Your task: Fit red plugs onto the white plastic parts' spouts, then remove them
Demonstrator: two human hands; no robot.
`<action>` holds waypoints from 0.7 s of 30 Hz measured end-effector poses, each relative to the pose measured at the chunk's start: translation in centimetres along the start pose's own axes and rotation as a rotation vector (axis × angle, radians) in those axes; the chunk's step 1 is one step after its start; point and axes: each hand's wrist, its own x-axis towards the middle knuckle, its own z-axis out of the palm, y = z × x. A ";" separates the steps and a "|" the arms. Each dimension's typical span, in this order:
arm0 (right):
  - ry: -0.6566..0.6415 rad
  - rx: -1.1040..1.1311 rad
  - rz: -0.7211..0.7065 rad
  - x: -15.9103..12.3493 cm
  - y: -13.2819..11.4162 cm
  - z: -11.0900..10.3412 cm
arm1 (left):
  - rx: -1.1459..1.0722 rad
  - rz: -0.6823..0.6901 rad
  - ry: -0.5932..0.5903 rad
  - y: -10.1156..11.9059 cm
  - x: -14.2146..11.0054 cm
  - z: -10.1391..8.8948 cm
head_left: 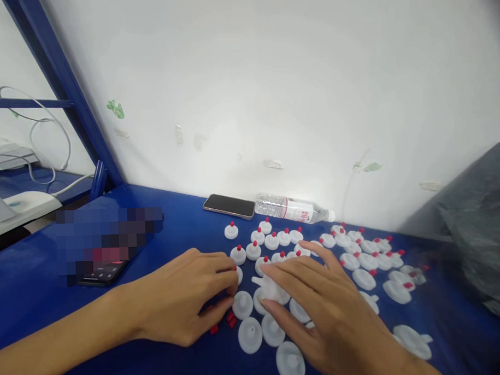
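Note:
My right hand [328, 305] has its thumb and fingers around a white plastic spout cap [270, 288], whose bare nozzle points left. Left of it, my left hand [192, 299] is curled with fingertips bent down. Whatever its fingertips may hold is hidden. A partly covered white cap [239, 275] shows beside those fingers. Loose small red tips [231, 319] lie below the left thumb. Bare white spout caps [250, 335] rest on the blue table between and below the hands. Several more caps with red tips [238, 255] stand behind the hands and to the right.
Along the wall lie a phone [229, 205] and a clear plastic bottle [294, 208] on its side. Another phone [109, 263], partly blurred out, is at the left on the blue table [181, 222]. A dark plastic bag [481, 228] bulges at the right.

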 end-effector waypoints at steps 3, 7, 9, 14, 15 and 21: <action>0.006 -0.015 -0.006 0.0 0.0 0.2 | -0.212 -0.108 0.098 0.1 0.4 -0.1; 0.028 -0.040 -0.001 -0.2 0.1 0.6 | -0.489 -0.310 0.265 0.7 1.0 0.2; 0.020 -0.041 0.000 -0.2 0.2 0.6 | -0.607 -0.386 0.250 1.0 1.1 0.6; 0.017 -0.023 -0.013 -0.3 0.3 0.5 | -0.809 -0.452 0.221 1.6 1.0 1.3; 0.022 -0.015 -0.019 -0.2 0.3 0.4 | -0.850 -0.452 0.229 1.6 1.0 1.4; 0.020 -0.025 -0.034 -0.3 0.2 0.6 | -0.907 -0.410 0.250 1.5 1.0 1.7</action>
